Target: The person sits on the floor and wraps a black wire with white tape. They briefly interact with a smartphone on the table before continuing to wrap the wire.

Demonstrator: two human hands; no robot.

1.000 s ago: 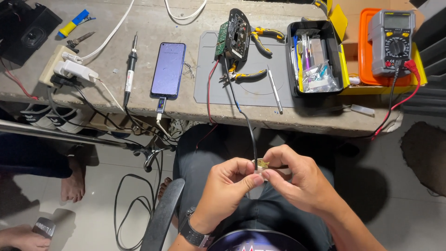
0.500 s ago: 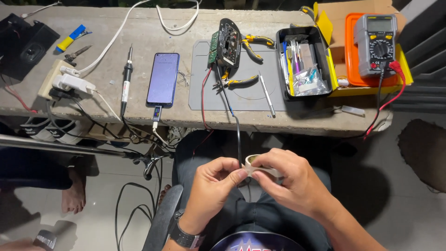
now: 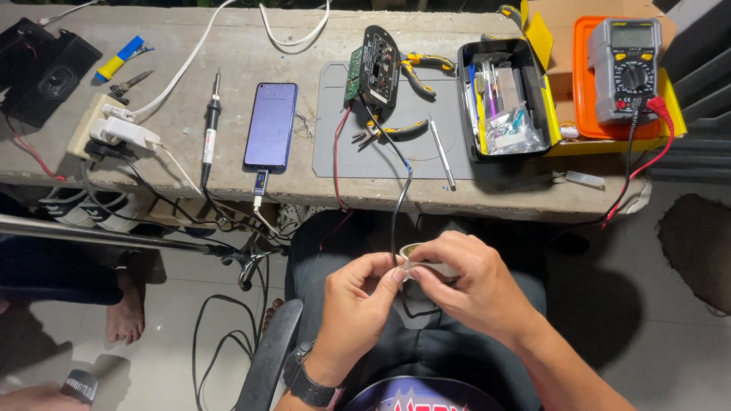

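Your left hand (image 3: 364,298) and right hand (image 3: 468,285) both pinch a small tape roll (image 3: 420,259) at the black wire (image 3: 399,205), so you seem mid-wrap; next, keep the wire taut.

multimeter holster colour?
Orange, around the grey multimeter at the bench's right end; head view shows it.

Over the lap, just below the workbench (image 3: 190,68), the left hand (image 3: 358,304) and right hand (image 3: 472,285) pinch a small roll of tape (image 3: 417,257) against a black wire (image 3: 397,205). The wire runs up to a circuit board (image 3: 375,65) on the workbench's grey mat (image 3: 343,152), beside a phone (image 3: 271,126) and soldering iron (image 3: 210,125).
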